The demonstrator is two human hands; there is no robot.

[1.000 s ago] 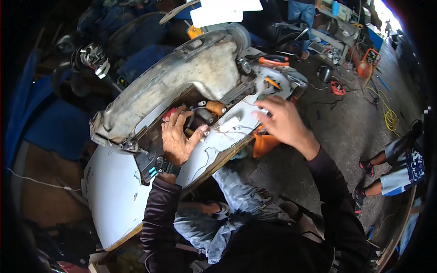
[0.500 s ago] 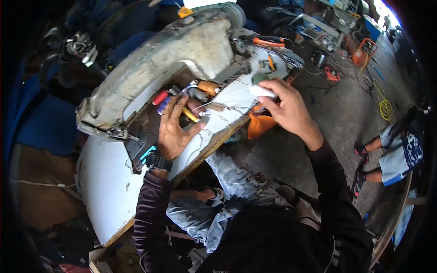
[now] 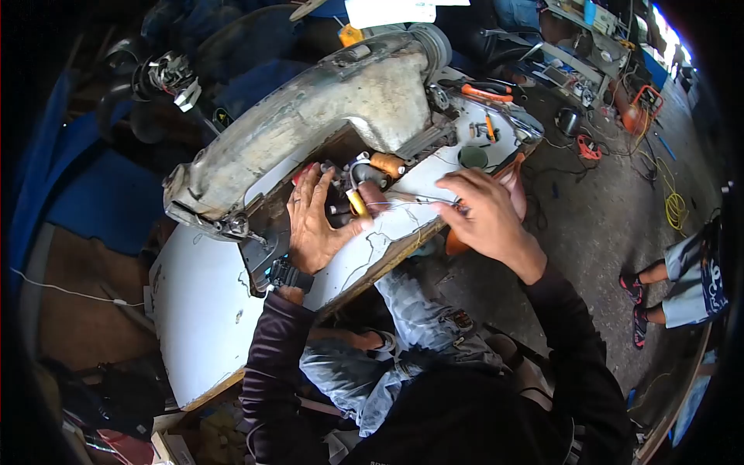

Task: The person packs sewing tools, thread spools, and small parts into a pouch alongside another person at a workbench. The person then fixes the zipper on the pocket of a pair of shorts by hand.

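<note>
Spreading its fingers beside thread spools point(image 3: 373, 198), the left hand point(image 3: 311, 229) seems placed to steady them in the recess point(image 3: 271, 208). The right hand point(image 3: 496, 221) curls nearby, thumb and fingertip apart; its grip is unclear.

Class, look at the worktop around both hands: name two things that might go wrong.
The thin strands near the right hand lie loose over the white worktop and might tangle. The yellow spool beside the brown spool might roll if the left hand bumps it.
</note>
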